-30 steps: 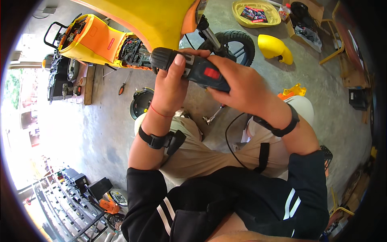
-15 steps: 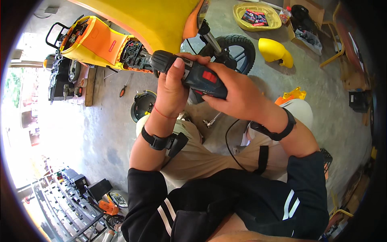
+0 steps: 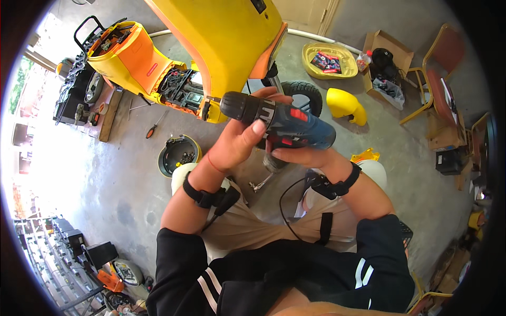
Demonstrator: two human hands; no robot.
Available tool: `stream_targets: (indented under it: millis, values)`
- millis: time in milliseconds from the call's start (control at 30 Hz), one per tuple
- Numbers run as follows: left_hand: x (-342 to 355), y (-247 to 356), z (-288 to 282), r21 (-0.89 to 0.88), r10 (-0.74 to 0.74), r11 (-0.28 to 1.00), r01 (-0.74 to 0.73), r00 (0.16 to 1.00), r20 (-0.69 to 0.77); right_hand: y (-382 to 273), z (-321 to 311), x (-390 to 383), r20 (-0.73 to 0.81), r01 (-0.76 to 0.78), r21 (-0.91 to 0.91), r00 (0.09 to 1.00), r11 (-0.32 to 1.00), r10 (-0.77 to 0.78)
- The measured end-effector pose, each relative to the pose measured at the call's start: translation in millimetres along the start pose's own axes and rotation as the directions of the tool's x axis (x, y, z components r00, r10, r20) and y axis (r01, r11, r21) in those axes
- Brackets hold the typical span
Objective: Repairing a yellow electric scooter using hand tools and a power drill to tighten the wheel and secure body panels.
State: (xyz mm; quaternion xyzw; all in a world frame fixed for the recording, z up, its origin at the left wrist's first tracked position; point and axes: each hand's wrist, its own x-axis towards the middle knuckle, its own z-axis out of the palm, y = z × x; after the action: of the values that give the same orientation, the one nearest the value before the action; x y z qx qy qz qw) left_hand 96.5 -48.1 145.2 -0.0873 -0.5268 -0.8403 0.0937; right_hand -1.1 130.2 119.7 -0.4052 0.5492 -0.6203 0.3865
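Observation:
A blue and black cordless drill (image 3: pixel 308 126) with red patches is held up in front of me, its black chuck (image 3: pixel 237 107) toward the left and a thin bit (image 3: pixel 213 99) sticking out of it. My left hand (image 3: pixel 240 142) is closed around the front of the drill, thumb up on its near side. Below the drill's rear, my right hand (image 3: pixel 308 157) grips it from underneath; most of its fingers and the drill's handle are hidden. Behind the drill stands a yellow and orange scooter (image 3: pixel 232 42), its wiring bay (image 3: pixel 182 87) uncovered near the bit.
On the floor lie a yellow-rimmed black bowl (image 3: pixel 169 152) with small parts, a screwdriver (image 3: pixel 152 130), a metal tool (image 3: pixel 258 186) and a curved yellow panel (image 3: pixel 342 102). Farther back are a yellow basin (image 3: pixel 345 51), a cardboard box (image 3: pixel 400 50) and a chair (image 3: pixel 432 79).
The drill has moved right and slightly down, showing more of its side. My right hand has shifted from over its rear to beneath it. The whole view has shifted somewhat.

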Motion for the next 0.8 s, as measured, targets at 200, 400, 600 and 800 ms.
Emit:
stream_targets:
  millis: [200, 400, 600, 800]
  values:
    - [-5.3, 16.0, -18.0, 0.295, -0.062, 0.955, 0.035, 0.995, 0.084, -4.8, 5.7, 0.4, 0.046, -0.072, 0.448, 0.997, 0.891, 0.057]
    - [-11.4, 16.7, -24.9, 0.331, -0.113, 0.941, 0.064, 0.985, 0.131, -2.5, 10.9, 7.5, -0.100, 0.052, 0.543, 0.995, 0.838, 0.003]
    - [-15.4, 16.9, -41.0, 0.542, -0.126, 0.836, 0.091, 0.992, 0.028, -27.5, -21.5, 9.4, -0.366, 0.179, 0.321, 0.929, 0.930, -0.053]
    - [-16.5, 7.9, -54.0, 0.587, -0.134, 0.798, 0.138, 0.990, -0.051, -56.2, -85.6, 30.0, -0.372, 0.229, 0.190, 0.917, 0.955, -0.145]
